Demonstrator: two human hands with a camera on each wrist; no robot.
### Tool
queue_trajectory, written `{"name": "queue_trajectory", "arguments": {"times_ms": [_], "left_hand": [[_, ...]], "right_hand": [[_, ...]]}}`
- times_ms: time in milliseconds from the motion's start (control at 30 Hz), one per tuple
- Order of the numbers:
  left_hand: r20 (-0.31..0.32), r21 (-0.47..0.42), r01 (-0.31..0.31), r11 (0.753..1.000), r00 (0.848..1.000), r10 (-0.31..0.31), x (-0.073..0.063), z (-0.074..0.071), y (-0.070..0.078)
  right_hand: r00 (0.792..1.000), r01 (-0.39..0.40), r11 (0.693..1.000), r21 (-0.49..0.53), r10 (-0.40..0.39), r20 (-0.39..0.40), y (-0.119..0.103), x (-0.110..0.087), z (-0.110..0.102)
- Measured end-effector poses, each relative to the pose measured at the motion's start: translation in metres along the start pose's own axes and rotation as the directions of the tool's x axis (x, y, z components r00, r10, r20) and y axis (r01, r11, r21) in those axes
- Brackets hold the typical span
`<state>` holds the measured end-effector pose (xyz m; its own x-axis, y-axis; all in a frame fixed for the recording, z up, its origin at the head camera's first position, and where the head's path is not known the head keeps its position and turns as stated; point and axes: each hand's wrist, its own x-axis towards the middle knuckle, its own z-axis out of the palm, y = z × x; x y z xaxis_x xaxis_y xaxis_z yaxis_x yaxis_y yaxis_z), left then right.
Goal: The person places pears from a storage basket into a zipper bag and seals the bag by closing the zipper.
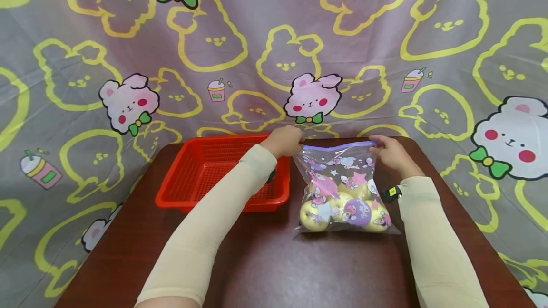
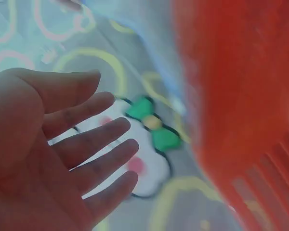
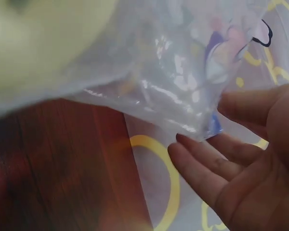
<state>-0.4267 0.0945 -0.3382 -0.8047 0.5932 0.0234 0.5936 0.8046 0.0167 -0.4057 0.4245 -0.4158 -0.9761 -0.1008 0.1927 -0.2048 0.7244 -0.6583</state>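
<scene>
A clear zip bag (image 1: 338, 175) with pink and purple cartoon prints and a purple zip edge stands on the table, several pale yellow round fruits (image 1: 314, 215) inside it. My right hand (image 1: 391, 153) pinches the bag's top right corner; in the right wrist view the bag corner (image 3: 197, 115) lies between thumb and fingers. By the top left corner is my left hand (image 1: 283, 140). In the left wrist view that hand (image 2: 67, 139) has its fingers loosely spread, with nothing between them. Whether its back touches the bag is hidden.
Left of the bag, a red slotted plastic basket (image 1: 222, 206) sits on the dark wooden table (image 1: 325, 270), partly behind my left forearm. A grey cartoon-printed curtain (image 1: 257, 61) hangs behind the table and along both sides.
</scene>
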Motion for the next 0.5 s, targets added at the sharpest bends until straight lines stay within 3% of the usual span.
{"name": "queue_trajectory", "arguments": {"times_ms": [167, 300, 433, 500], "left_hand": [[-0.026, 0.017, -0.11, 0.994, 0.993, 0.111, -0.022, 0.0, 0.035], [-0.029, 0.02, -0.186, 0.982, 0.982, 0.186, -0.04, 0.009, 0.059], [0.037, 0.097, -0.246, 0.964, 0.969, 0.243, -0.056, 0.027, 0.078], [0.085, 0.135, -0.25, 0.959, 0.967, 0.24, -0.063, 0.038, 0.086]], "right_hand": [[0.998, -0.021, 1.0, -0.016, 0.022, 0.056, -0.006, -0.008, 0.0], [0.997, -0.009, 0.998, -0.067, 0.014, 0.077, -0.013, -0.018, -0.003], [0.991, 0.025, 0.992, -0.12, -0.009, 0.134, -0.024, -0.035, -0.004], [0.985, 0.06, 0.988, -0.141, -0.036, 0.167, -0.031, -0.046, -0.002]]}}
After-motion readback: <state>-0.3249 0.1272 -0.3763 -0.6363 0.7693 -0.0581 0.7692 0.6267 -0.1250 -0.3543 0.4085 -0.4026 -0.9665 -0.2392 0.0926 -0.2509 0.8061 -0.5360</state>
